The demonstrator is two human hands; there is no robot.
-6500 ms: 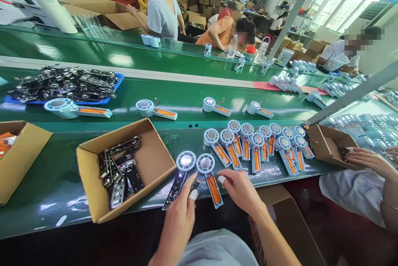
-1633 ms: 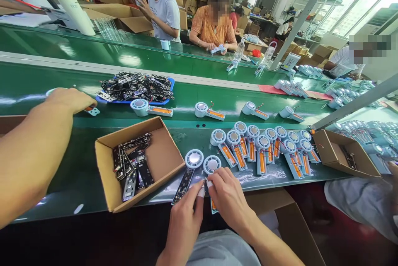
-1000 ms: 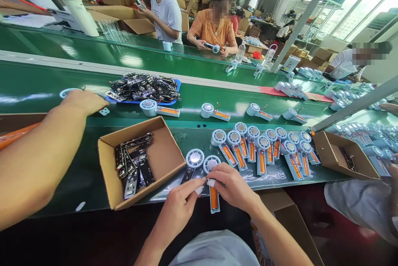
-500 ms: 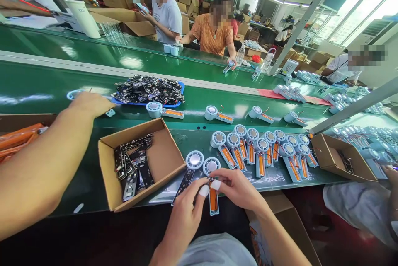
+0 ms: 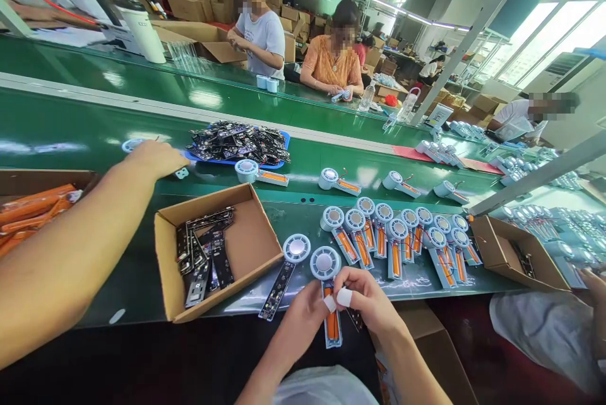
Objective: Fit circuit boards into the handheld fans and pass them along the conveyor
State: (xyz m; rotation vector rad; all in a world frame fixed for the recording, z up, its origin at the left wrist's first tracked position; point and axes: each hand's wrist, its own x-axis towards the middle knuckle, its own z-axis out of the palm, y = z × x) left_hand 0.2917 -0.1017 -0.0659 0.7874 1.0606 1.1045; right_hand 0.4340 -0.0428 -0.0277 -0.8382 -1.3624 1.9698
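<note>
A light-blue handheld fan (image 5: 325,262) lies at the bench's front edge, its open handle holding an orange battery (image 5: 333,328) and sticking out toward me. My left hand (image 5: 303,323) is closed around the handle's upper part, thumb taped white. Just right of it, my right hand (image 5: 372,301) pinches with a white-covered thumb; a dark circuit board (image 5: 354,318) shows beneath its fingers. The fingertips of both hands meet over the handle, hiding what lies between them. To the left rests another fan (image 5: 297,248) with a black circuit board (image 5: 277,291) along its handle.
A cardboard box (image 5: 258,228) of circuit boards stands left, with a blue tray (image 5: 286,140) of boards behind it. Several battery-fitted fans (image 5: 396,229) crowd the right, near another box (image 5: 492,241). A co-worker's arm (image 5: 108,209) reaches across the left; other people sit opposite.
My hands have shifted down and slightly right, and a dark board now shows under my right hand. Across the line, the co-worker in orange has brought both hands together on a fan.
</note>
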